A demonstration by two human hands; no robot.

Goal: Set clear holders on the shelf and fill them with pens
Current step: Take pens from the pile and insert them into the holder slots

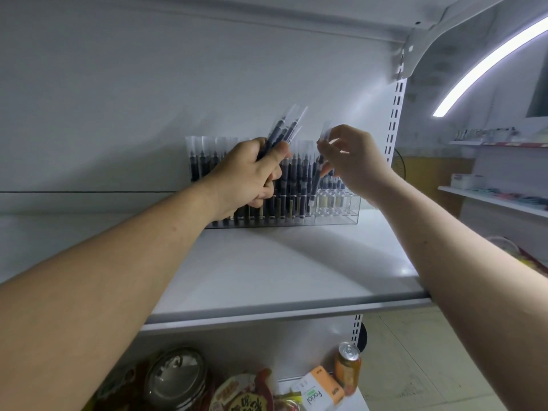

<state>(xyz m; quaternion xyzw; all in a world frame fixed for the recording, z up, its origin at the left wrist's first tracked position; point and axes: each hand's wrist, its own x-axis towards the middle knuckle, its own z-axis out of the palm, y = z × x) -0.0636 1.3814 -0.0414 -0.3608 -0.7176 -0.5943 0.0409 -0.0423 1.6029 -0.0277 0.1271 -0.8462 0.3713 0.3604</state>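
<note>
The head camera looks down along two bare forearms to a white shelf [281, 262], where a clear holder [341, 213] stands at the back, close against the pale back panel [148, 99]. Most of its slots, from the left end to past the middle, are packed with upright dark pens [296, 179] with see-through caps. The compartments at its right end look largely see-through, and what sits in them cannot be told. The left hand [252, 176] is in front of the holder's left half, its fingers curled round a bundle of pens [281, 130] whose capped ends fan up and to the right above the knuckles. The right hand [353, 161] is just beside it, over the holder's right half, pinching a single pen [316, 179] near its capped top between thumb and fingertips. That pen hangs almost upright, its lower end down among the filled slots; whether it rests in a slot cannot be made out. The two hands are near each other but do not touch. A slotted white upright [396, 114] rises at the shelf's right rear corner, and a curved light strip [486, 60] glows at upper right. On the lower shelf lie a drink can [347, 369], an orange and white box [320, 390], a metal lidded bowl [175, 378] and a noodle cup [240, 393].
</note>
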